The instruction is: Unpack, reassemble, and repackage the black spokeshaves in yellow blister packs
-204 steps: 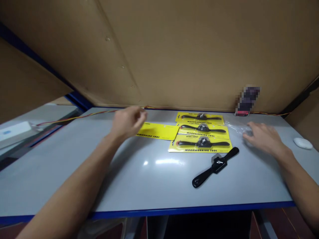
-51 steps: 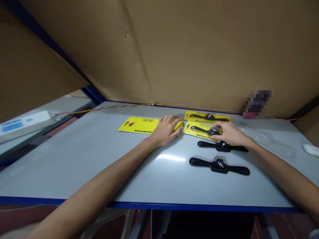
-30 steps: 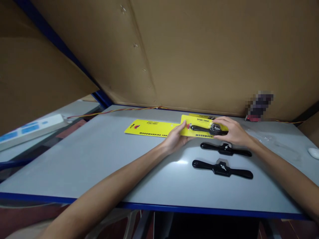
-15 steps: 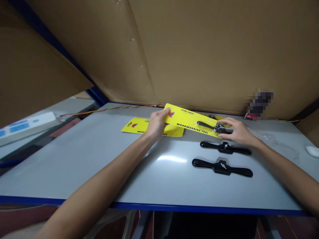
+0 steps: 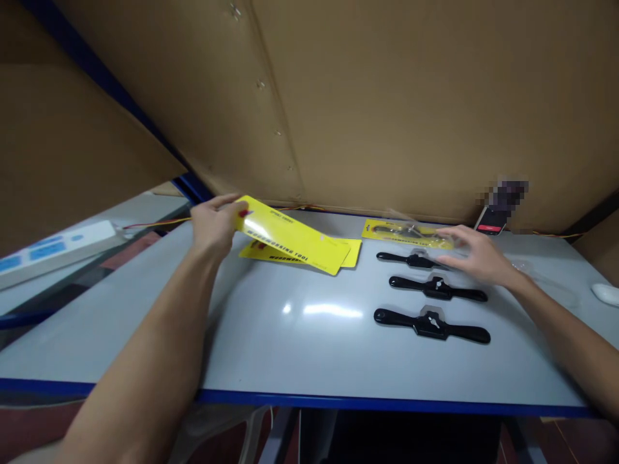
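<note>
My left hand point(image 5: 215, 225) grips the left end of a yellow card point(image 5: 294, 237), tilted over another yellow card point(image 5: 354, 252) on the table. Near the right, my right hand point(image 5: 471, 252) is closed around a clear plastic cover point(image 5: 411, 222) that is hard to make out. Under its fingertips lies a black spoke shave point(image 5: 406, 258). Two more black spoke shaves, a middle one point(image 5: 438, 288) and a front one point(image 5: 432, 324), lie below it in a column. Behind them is a yellow card package point(image 5: 387, 230) with a dark tool on it.
A phone point(image 5: 498, 206), partly pixelated, leans at the back right. Crumpled clear plastic point(image 5: 541, 280) and a white object point(image 5: 607, 294) lie on the right. A white power strip point(image 5: 58, 251) is on the left surface. Cardboard panels point(image 5: 387, 109) rise behind the table point(image 5: 290, 348).
My left hand has moved left with the yellow card, which no longer carries its tool and cover. A third spoke shave now lies on the table, and the rear package shows more fully.
</note>
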Demonstrator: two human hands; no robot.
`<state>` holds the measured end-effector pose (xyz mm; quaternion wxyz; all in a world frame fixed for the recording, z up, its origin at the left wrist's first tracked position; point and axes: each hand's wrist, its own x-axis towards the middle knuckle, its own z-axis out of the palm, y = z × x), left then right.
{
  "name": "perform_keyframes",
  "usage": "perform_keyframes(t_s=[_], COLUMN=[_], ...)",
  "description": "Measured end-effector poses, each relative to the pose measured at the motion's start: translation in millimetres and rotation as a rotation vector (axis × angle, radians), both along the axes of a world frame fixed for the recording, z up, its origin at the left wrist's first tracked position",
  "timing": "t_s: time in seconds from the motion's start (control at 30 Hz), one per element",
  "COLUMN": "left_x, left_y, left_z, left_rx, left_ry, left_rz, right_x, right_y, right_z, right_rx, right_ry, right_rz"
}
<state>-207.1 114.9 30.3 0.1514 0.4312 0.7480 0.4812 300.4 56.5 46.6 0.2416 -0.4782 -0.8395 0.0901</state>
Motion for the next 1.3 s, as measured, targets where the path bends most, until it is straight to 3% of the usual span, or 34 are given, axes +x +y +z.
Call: perform_keyframes(t_s=[0.1, 0.2, 0.3, 0.47, 0.6, 0.67, 0.77, 0.87, 0.97, 1.13, 1.3], left_x=[-2, 1, 7, 22, 43, 56, 70, 75, 76, 83, 93], left_y=[-12, -17, -14, -8, -12, -15, -17, -15, -10, -3, -2], left_z=[-2.9, -5.7, -7.6, -3.9, -1.0, -2.6, -8.9, -17.9, -27.2, -40.1, -45.2], left_rx=[-0.119, -0.249, -0.322, -0.352, -0.261, -0.216, -0.13, 0.002, 0.018, 0.03, 0.042], left_ry=[0.133, 0.399, 0.679, 0.775, 0.779, 0.816, 0.855, 0.871, 0.889, 0.9, 0.878], left_rz=[-0.028, -0.037, -0.052, -0.131, -0.263, -0.368, -0.543, -0.72, -0.846, -0.934, -0.861], right_x=[37, 89, 136, 167, 141, 113, 62, 17, -16, -41, -40], right_y=[-13, -26, -34, -33, -25, -17, 5, 42, 81, 115, 107], right_z=[15.2, 20.4, 8.5, -21.7, -13.3, -3.6, 2.4, -6.6, -23.9, -45.9, -44.7], right_rx=[0.088, 0.064, 0.032, -0.191, -0.088, -0.003, -0.01, -0.049, -0.129, -0.151, -0.115], right_ry=[-0.113, -0.248, -0.311, -0.37, -0.403, -0.359, -0.318, -0.24, -0.171, -0.19, -0.205], right_rz=[-0.149, -0.313, -0.456, -0.452, -0.42, -0.316, -0.101, 0.015, 0.072, 0.092, 0.105])
